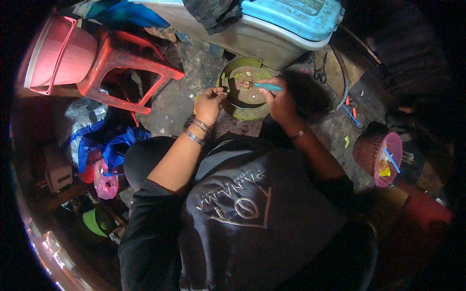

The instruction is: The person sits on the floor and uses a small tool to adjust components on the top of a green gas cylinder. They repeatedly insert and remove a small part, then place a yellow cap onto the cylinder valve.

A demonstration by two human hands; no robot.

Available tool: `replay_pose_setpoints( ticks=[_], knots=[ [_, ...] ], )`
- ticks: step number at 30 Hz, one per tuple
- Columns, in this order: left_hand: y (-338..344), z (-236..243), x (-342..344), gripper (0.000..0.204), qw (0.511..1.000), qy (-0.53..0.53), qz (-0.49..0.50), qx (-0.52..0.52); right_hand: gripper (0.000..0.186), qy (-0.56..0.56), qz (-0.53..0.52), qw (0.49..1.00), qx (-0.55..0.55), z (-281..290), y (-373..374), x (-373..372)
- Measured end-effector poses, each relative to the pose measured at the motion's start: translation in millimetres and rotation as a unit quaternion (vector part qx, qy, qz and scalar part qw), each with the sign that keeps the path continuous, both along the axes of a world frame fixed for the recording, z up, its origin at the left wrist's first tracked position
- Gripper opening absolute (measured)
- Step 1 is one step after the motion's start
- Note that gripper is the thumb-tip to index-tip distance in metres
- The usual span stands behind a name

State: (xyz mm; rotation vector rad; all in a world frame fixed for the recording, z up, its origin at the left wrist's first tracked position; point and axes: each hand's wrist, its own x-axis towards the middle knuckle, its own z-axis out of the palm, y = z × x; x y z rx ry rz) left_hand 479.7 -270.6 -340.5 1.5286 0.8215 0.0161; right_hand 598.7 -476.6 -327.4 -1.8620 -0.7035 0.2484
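Observation:
In front of me sits a round shallow pan (250,103) with a green-stained rim and an earthy brown surface inside. A small gold-coloured ring (246,84) lies near its middle, on a little reddish-brown lump. My right hand (282,103) grips a slim tool with a teal handle (268,87), its tip pointing left, right beside the ring. At the pan's left edge my left hand (209,105) is closed, thumb and fingers pinched together. A small dark bit shows by its fingertips, too small to name.
A grey storage box with a blue lid (296,17) stands beyond the pan. At left are a red plastic stool (121,63) and a pink bucket (65,53). Scissors (320,73) lie on the right, with a pink basket (388,157) nearer me.

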Motion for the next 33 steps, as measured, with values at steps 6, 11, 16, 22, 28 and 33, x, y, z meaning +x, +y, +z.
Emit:
replay_pose_setpoints(
  ticks=[6, 11, 16, 22, 28, 33],
  knots=[
    [-1.0, 0.2, -10.4, 0.026, 1.000, -0.019, 0.003, -0.001, 0.018, -0.008, 0.019, 1.000, -0.004, 0.3, 12.9, -4.8],
    [1.5, 5.0, -14.1, 0.027, 1.000, -0.021, -0.003, 0.020, 0.021, -0.037, 0.053, 0.996, -0.060, -3.0, 11.5, -5.3],
    [2.5, 6.3, -14.0, 0.025, 0.999, -0.025, -0.017, 0.019, 0.023, -0.069, 0.066, 0.995, -0.021, -9.1, 7.3, -6.8],
    [2.1, 2.0, -12.7, 0.021, 0.999, -0.042, -0.014, 0.030, 0.025, -0.081, 0.064, 0.995, -0.005, -11.1, 6.7, -5.5],
    [1.4, 0.6, -11.3, 0.020, 0.997, -0.060, -0.022, 0.033, 0.025, -0.146, 0.064, 0.983, -0.087, -9.4, 11.0, -9.1],
    [-2.2, 4.9, -12.4, 0.020, 0.997, -0.043, -0.034, 0.055, 0.022, 0.092, -0.165, 0.979, 0.077, -32.8, 29.7, 17.5]
  ],
)
